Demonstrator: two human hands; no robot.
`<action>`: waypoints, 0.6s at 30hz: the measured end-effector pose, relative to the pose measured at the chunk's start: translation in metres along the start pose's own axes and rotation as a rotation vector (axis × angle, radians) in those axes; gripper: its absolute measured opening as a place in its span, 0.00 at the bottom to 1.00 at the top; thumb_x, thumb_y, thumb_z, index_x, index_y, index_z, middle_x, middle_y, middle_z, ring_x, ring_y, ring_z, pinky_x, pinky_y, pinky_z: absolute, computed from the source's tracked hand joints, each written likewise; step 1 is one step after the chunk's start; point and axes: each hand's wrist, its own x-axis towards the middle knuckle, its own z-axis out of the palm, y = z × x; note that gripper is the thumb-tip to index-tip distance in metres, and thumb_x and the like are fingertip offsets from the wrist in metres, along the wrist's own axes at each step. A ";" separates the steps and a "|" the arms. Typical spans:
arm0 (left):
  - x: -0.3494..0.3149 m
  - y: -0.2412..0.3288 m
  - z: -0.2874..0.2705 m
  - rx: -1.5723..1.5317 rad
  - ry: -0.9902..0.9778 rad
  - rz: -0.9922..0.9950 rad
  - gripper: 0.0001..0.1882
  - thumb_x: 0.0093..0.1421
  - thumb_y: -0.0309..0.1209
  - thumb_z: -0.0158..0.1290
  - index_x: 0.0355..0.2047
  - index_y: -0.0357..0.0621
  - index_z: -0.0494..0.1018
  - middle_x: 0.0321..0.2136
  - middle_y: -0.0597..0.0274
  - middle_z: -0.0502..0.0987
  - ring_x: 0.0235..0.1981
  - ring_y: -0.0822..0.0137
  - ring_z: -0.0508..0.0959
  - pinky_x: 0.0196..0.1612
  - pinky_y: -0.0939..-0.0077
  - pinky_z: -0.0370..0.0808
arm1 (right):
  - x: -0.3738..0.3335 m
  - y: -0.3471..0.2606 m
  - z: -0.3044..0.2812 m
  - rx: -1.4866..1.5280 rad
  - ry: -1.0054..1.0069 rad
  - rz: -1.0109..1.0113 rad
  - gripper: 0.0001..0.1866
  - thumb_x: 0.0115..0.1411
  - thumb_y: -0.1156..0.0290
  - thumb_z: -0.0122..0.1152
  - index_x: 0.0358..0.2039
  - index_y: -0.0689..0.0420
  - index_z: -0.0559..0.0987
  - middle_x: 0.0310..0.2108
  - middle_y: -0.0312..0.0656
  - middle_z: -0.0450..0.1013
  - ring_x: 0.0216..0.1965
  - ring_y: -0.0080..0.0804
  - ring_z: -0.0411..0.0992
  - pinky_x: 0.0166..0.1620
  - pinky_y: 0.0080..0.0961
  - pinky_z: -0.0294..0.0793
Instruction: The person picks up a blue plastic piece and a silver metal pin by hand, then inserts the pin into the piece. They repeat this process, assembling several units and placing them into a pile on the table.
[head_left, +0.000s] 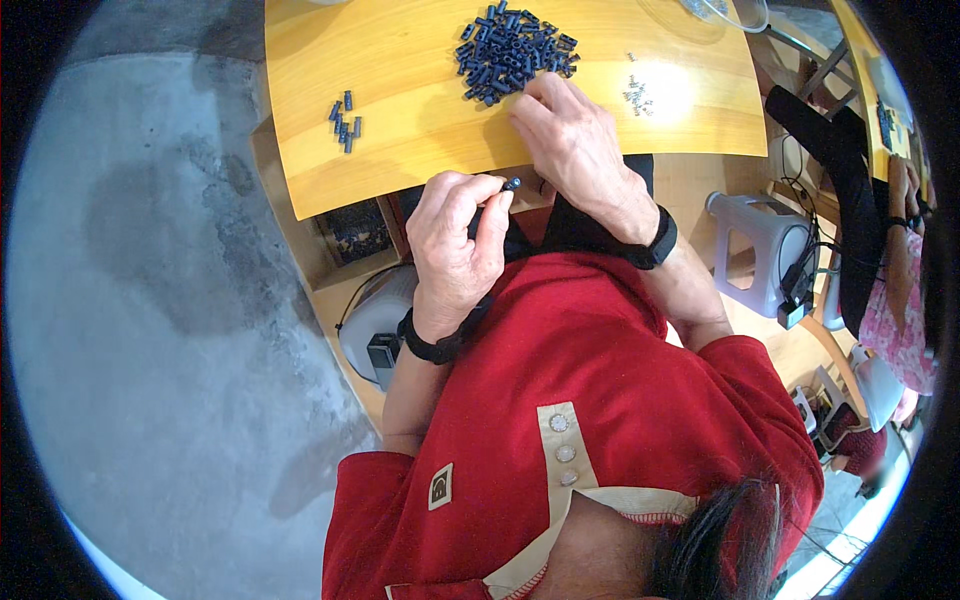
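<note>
My left hand (455, 230) is closed just off the table's front edge. Thumb and forefinger pinch a small black cylindrical part (512, 184), one end showing. Over the table, my right hand (570, 135) is bent with its fingers drawn together beside the near edge of a heap of black cylindrical parts (512, 55). Anything in those fingertips is hidden from view. On the left of the table lies a small group of similar black parts (345, 125). Several tiny metallic pieces (637, 97) are scattered to the right of the heap.
The yellow wooden table (420, 150) has its front edge close to my body. Below it on the left is an open compartment (355, 235) with dark contents. A pale plastic stool (760, 240) with cables stands at the right. Another person's arm (900, 240) shows at far right.
</note>
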 end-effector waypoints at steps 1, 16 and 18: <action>0.000 0.000 0.000 0.006 0.002 -0.007 0.06 0.55 0.17 0.59 0.33 0.36 0.76 0.26 0.58 0.76 0.27 0.67 0.76 0.33 0.78 0.72 | -0.002 0.000 -0.001 -0.013 -0.033 0.010 0.05 0.55 0.75 0.60 0.33 0.57 0.76 0.32 0.41 0.70 0.34 0.41 0.74 0.32 0.35 0.76; -0.001 0.009 0.003 0.017 -0.005 -0.020 0.06 0.54 0.17 0.59 0.33 0.36 0.76 0.27 0.58 0.76 0.27 0.68 0.76 0.33 0.77 0.73 | -0.015 0.002 -0.023 0.275 0.001 0.112 0.07 0.54 0.79 0.56 0.35 0.61 0.76 0.30 0.47 0.72 0.34 0.45 0.74 0.35 0.33 0.75; -0.001 0.010 0.004 0.003 -0.002 -0.022 0.06 0.54 0.17 0.59 0.33 0.36 0.76 0.27 0.58 0.76 0.28 0.68 0.76 0.34 0.77 0.73 | -0.026 0.001 -0.027 0.738 0.003 0.500 0.07 0.59 0.75 0.62 0.38 0.61 0.80 0.31 0.46 0.77 0.33 0.33 0.77 0.36 0.26 0.76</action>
